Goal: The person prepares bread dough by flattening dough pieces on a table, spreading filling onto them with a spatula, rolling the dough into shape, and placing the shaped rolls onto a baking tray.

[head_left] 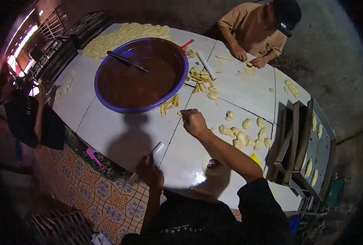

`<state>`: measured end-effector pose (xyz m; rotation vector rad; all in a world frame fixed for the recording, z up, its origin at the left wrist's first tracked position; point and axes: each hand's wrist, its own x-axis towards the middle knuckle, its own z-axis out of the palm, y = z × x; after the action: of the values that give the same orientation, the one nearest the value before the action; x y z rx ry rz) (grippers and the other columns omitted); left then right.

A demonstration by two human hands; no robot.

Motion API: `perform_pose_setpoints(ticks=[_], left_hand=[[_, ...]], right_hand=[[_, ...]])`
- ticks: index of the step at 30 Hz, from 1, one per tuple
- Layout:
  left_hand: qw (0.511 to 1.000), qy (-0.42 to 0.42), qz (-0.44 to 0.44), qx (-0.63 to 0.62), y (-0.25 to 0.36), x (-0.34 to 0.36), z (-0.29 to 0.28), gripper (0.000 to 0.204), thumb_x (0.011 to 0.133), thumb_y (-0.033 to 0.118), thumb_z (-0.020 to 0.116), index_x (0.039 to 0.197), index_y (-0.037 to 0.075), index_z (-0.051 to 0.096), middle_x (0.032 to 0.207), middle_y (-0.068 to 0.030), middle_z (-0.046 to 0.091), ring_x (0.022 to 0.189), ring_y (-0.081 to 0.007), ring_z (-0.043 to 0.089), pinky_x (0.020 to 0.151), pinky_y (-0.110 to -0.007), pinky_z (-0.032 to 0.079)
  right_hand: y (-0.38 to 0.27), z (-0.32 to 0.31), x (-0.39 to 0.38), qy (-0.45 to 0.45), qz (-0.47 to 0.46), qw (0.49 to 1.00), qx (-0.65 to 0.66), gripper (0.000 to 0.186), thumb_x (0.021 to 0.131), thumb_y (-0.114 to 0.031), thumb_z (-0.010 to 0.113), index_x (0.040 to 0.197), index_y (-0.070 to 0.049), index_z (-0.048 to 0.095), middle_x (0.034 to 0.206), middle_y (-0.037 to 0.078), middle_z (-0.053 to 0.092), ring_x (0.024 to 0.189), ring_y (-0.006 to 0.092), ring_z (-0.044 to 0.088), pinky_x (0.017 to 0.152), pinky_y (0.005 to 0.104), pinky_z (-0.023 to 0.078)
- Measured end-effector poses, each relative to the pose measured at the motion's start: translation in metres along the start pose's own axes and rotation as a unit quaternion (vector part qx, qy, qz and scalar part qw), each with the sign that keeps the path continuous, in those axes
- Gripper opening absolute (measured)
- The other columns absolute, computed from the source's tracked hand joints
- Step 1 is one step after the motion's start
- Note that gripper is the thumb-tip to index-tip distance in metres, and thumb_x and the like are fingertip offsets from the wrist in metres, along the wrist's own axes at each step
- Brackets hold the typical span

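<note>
1. The left hand [150, 173], low in the frame and left of centre, has its grip wrapped around a pale tube [158, 149].
2. Right of it, a flat piece of dough [206, 159] with dark filling [213, 164] lies on the white bench [181, 169].
3. The right hand [195, 122] is at mid-frame, fingers curled by a small dough piece [179, 114]; whether its grip is closed on that piece, I cannot tell.
4. Dough lumps [246, 123] cluster right of centre, with metal trays [298, 139] at the right edge of the bench.
5. Dough strips [169, 105] lie beside the purple-rimmed basin [101, 100], upper left of centre, which holds brown filling [142, 83].
6. A co-worker [251, 28], upper right, handles another flat dough piece [250, 71].
7. Many dough pieces [128, 36] cover the bench's far upper-left end.
</note>
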<state>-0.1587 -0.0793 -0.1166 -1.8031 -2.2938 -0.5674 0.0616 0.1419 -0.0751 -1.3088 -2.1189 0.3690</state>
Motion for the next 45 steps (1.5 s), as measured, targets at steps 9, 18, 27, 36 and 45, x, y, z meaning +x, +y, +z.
perform_pose_setpoints(ticks=[9,18,27,36,45], left_hand=[[1.0,-0.024,-0.005,-0.009,-0.003,0.004,-0.001,0.074,0.082,0.01,0.066,0.152,0.022,0.047,0.137,-0.0143,0.052,0.125,-0.0372,0.048,0.11,-0.057,0.032],[0.96,0.061,0.229,-0.147,0.079,0.033,0.021,0.062,0.083,0.01,0.069,0.143,0.008,0.055,0.137,-0.0232,0.053,0.129,-0.0439,0.047,0.109,-0.059,0.034],[0.839,-0.159,0.407,-0.325,0.126,0.004,-0.013,0.038,0.085,0.017,0.072,0.123,0.011,0.07,0.121,-0.0157,0.058,0.116,-0.0377,0.053,0.102,-0.051,0.039],[0.863,-0.142,0.38,-0.301,0.13,0.014,-0.015,0.037,0.083,0.024,0.077,0.118,0.012,0.073,0.129,-0.0186,0.052,0.125,-0.0397,0.045,0.104,-0.055,0.036],[0.852,-0.125,0.354,-0.364,0.149,0.014,-0.001,0.011,0.079,0.007,0.072,0.089,0.007,0.067,0.11,-0.0125,0.058,0.114,-0.034,0.051,0.097,-0.053,0.036]], right_hand=[[-0.013,-0.076,-0.101,-0.127,0.012,0.986,0.11,0.025,0.084,-0.008,0.071,0.108,-0.003,0.075,0.099,0.018,0.075,0.099,0.0365,0.07,0.095,0.0405,0.056],[-0.023,-0.091,-0.226,0.059,0.126,0.99,0.017,0.017,0.077,-0.008,0.078,0.094,-0.005,0.08,0.098,0.013,0.061,0.098,0.031,0.056,0.084,0.0399,0.051],[-0.027,-0.085,-0.253,0.116,0.136,0.983,0.035,0.027,0.078,0.001,0.069,0.104,-0.002,0.074,0.108,0.016,0.065,0.102,0.0352,0.06,0.086,0.0424,0.053],[-0.041,-0.095,-0.249,0.088,0.089,0.989,0.075,0.024,0.081,-0.001,0.07,0.105,-0.002,0.073,0.103,0.015,0.068,0.097,0.0327,0.062,0.083,0.0412,0.055],[-0.039,-0.084,-0.245,0.16,0.181,0.965,0.099,0.02,0.081,0.004,0.067,0.1,0.001,0.069,0.103,0.02,0.064,0.096,0.0381,0.06,0.084,0.0458,0.052]])
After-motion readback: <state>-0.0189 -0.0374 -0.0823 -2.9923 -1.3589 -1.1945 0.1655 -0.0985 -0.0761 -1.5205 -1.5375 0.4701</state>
